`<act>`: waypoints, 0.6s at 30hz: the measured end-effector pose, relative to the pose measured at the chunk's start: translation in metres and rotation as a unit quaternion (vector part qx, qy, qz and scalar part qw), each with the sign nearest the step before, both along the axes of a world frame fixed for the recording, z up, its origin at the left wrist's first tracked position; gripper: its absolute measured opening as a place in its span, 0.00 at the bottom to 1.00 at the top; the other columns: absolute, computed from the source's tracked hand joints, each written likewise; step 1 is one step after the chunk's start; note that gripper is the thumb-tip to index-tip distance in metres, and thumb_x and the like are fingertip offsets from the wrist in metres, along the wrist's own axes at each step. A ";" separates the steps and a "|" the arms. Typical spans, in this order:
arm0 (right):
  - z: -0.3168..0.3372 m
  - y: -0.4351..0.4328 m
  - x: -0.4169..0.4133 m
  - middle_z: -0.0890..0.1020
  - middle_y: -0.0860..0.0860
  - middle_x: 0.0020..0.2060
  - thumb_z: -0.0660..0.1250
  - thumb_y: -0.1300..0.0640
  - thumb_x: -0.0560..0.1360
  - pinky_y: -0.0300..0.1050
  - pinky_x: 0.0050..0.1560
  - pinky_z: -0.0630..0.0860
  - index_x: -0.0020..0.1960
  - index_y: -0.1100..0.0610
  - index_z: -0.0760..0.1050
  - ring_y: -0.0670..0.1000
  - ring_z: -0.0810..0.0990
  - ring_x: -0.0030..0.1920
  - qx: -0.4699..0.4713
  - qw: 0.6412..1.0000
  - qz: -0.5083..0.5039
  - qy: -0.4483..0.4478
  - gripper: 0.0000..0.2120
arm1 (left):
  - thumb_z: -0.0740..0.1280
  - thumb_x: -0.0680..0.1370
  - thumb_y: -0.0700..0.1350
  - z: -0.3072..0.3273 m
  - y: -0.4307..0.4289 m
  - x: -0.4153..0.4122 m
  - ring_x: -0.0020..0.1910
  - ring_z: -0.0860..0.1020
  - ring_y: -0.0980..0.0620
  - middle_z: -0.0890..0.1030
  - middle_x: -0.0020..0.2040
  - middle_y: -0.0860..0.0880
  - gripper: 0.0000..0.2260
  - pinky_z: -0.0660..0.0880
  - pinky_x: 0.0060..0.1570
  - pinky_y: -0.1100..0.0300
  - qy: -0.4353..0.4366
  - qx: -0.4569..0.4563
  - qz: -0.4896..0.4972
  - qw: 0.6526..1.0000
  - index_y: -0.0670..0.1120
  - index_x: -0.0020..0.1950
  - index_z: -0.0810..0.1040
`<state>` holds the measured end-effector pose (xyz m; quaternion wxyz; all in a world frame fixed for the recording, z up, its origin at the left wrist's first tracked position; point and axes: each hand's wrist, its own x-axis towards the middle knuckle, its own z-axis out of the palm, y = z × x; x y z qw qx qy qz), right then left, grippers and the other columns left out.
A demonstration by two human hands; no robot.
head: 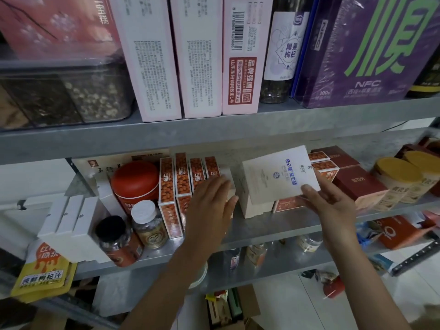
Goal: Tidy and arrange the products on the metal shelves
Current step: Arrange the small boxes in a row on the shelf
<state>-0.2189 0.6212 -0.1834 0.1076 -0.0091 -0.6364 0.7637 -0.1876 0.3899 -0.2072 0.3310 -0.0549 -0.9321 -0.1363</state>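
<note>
Now white box (pixel 278 175) in right hand (pixel 331 201) grip, tilted.

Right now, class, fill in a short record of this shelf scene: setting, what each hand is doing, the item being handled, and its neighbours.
setting: metal shelf, middle tier, crowded with boxed and jarred products
right hand: grips the lower corner of a white box with blue print, tilted
left hand: open, flat against a cream box
left neighbours: upright orange patterned boxes, red round tin, white-capped jar
right neighbours: dark red box, yellow-lidded tubs
</note>
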 end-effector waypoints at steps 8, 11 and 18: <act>0.002 -0.046 -0.021 0.84 0.48 0.48 0.71 0.62 0.74 0.43 0.46 0.83 0.67 0.55 0.75 0.46 0.84 0.46 0.125 0.990 -0.052 0.043 0.21 | 0.72 0.72 0.53 -0.027 -0.010 -0.014 0.67 0.72 0.44 0.77 0.64 0.48 0.17 0.61 0.68 0.47 -0.068 -0.154 -0.019 0.986 0.47 0.58 0.79; -0.003 -0.059 -0.024 0.83 0.53 0.54 0.73 0.54 0.73 0.46 0.50 0.82 0.68 0.56 0.74 0.51 0.83 0.48 0.238 0.964 -0.094 0.068 0.25 | 0.74 0.71 0.51 -0.025 -0.009 -0.014 0.66 0.72 0.44 0.77 0.63 0.47 0.16 0.63 0.66 0.47 -0.063 -0.159 -0.011 0.985 0.46 0.56 0.79; 0.003 -0.071 -0.019 0.81 0.56 0.58 0.73 0.54 0.73 0.51 0.51 0.82 0.68 0.59 0.74 0.54 0.83 0.51 0.326 0.928 -0.128 0.130 0.24 | 0.75 0.68 0.48 -0.020 -0.007 -0.015 0.63 0.74 0.43 0.79 0.59 0.46 0.16 0.68 0.62 0.45 -0.080 -0.156 -0.008 0.984 0.45 0.53 0.80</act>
